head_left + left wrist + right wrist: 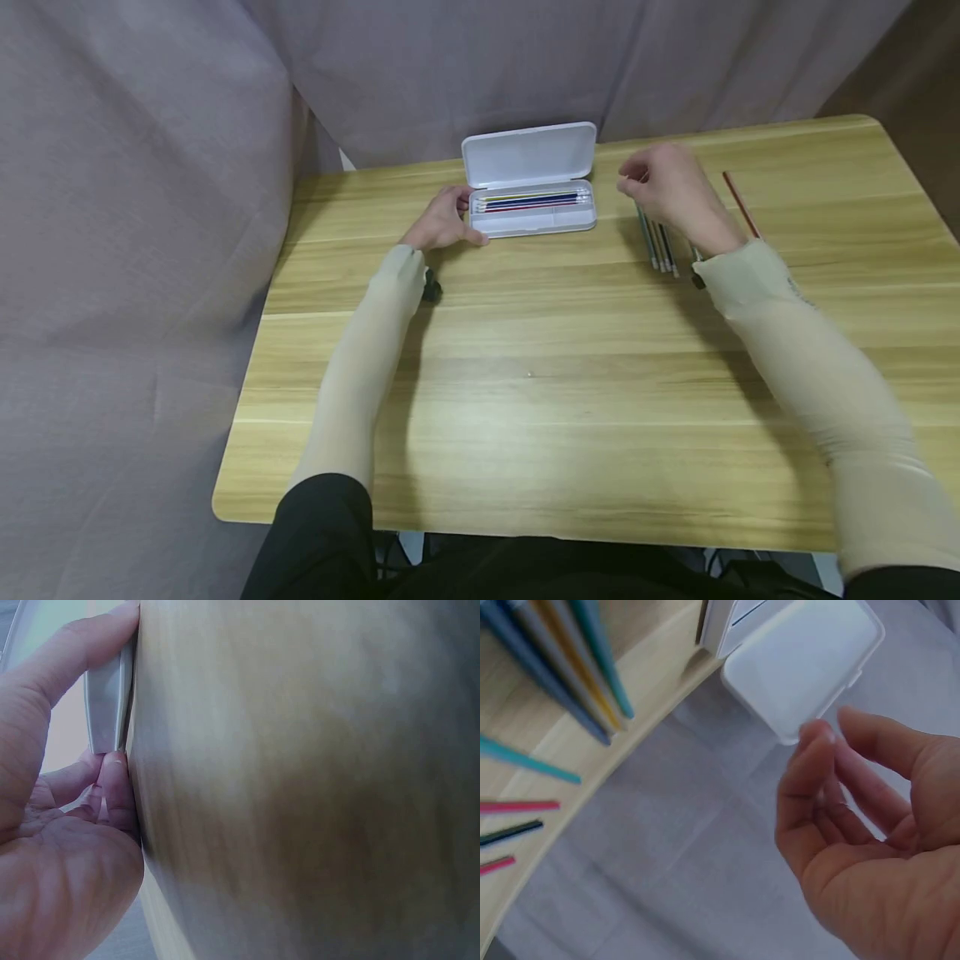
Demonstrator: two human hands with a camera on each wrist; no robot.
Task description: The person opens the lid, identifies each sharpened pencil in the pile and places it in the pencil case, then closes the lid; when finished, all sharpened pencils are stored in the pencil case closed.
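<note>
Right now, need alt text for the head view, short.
A person's left hand holds the left end of an open white pencil case with a few pens inside, on a wooden table. The right hand hovers empty, fingers loosely curled, above a row of loose pens; one red pen lies apart, farther right.
</note>
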